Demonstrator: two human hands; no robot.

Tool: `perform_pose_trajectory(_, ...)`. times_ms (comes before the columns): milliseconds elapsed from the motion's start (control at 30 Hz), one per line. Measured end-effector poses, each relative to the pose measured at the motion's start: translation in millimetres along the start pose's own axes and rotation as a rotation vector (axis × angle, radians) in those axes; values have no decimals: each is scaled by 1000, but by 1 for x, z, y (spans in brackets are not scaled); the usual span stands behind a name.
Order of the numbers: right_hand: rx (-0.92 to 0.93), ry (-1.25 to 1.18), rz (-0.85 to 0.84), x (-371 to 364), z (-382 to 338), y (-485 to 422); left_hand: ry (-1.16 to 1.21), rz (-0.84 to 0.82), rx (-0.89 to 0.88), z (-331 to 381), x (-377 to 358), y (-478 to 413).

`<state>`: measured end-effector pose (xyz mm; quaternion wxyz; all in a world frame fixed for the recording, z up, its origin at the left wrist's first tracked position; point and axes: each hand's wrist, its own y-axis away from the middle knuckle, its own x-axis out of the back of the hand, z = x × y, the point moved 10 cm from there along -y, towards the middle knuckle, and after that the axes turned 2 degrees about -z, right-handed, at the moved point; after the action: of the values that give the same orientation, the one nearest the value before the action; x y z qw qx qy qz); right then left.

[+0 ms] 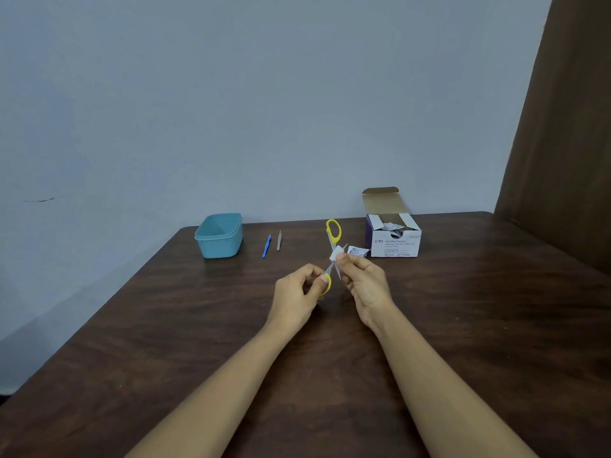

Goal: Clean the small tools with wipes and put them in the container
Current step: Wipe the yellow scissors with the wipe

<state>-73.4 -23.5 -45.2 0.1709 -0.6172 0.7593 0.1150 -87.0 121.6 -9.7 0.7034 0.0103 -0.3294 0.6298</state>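
Yellow-handled scissors (333, 230) are held spread apart above the table. My left hand (297, 292) grips their lower yellow handle loop. My right hand (362, 277) pinches a small white wipe (336, 253) against a blade near the pivot. The upper handle loop points away toward the wall. A blue tool (266, 246) and a slim grey tweezer (279, 240) lie side by side on the table farther back. Left of them stands the teal container (219, 235), which looks empty.
An open box of alcohol swabs (393, 234) stands at the back right with its flap up. A torn wipe wrapper (357, 251) lies just left of it. The brown wooden table (463, 325) meets a grey wall; a brown curtain hangs at the right.
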Motion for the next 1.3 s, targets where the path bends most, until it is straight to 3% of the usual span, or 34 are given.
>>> perform_pose_trajectory(533,74,9,54,3,-7,-1,-42,-1,-74,11,-1,1)
perform_pose_trajectory(1300,-11,-127,117,13,1,-5,-36,-23,-76,13,-5,2)
